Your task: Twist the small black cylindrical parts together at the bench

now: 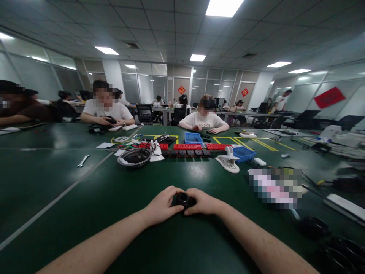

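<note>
Grips (163, 204) (202, 201) on upward-facing black ring (183, 196)

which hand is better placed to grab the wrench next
Probably the left hand: the wrench lies out to the left, farther from the right hand. Both hands are on the black round part.

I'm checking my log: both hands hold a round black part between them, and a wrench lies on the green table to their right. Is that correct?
Not quite: the head view shows the wrench to the left of the left hand and right hand, not to their right. It does lie on the green table, and both hands hold the round black part between them.
</note>
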Action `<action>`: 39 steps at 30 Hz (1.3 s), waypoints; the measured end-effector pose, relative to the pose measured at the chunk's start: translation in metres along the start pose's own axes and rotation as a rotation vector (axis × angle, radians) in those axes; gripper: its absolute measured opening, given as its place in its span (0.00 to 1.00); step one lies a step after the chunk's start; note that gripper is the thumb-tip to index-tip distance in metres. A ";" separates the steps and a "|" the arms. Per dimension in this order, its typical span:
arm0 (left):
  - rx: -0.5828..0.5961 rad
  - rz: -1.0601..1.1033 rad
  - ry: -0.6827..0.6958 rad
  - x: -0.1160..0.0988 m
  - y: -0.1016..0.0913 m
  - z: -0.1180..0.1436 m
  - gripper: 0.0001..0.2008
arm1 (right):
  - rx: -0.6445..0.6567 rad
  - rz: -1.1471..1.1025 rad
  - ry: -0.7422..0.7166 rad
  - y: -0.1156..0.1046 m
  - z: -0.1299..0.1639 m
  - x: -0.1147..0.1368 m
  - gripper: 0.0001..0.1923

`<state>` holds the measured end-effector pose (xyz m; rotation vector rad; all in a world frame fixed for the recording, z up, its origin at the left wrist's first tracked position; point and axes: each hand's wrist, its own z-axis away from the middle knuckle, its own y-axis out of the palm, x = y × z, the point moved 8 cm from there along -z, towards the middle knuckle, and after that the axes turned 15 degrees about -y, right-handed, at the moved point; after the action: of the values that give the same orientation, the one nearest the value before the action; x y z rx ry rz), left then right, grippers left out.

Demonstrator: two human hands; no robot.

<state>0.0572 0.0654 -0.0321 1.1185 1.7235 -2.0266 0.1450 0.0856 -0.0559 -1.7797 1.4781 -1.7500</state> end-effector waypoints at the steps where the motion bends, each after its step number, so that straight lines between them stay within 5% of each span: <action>1: -0.003 -0.008 -0.002 0.000 0.000 0.000 0.15 | 0.006 0.010 -0.002 0.000 -0.001 0.000 0.15; 39: 0.057 -0.064 -0.031 -0.008 0.001 -0.001 0.17 | 0.115 -0.176 0.033 -0.004 0.000 0.009 0.15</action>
<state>0.0638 0.0642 -0.0270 1.0559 1.7172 -2.1324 0.1451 0.0801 -0.0475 -1.8792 1.2378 -1.9149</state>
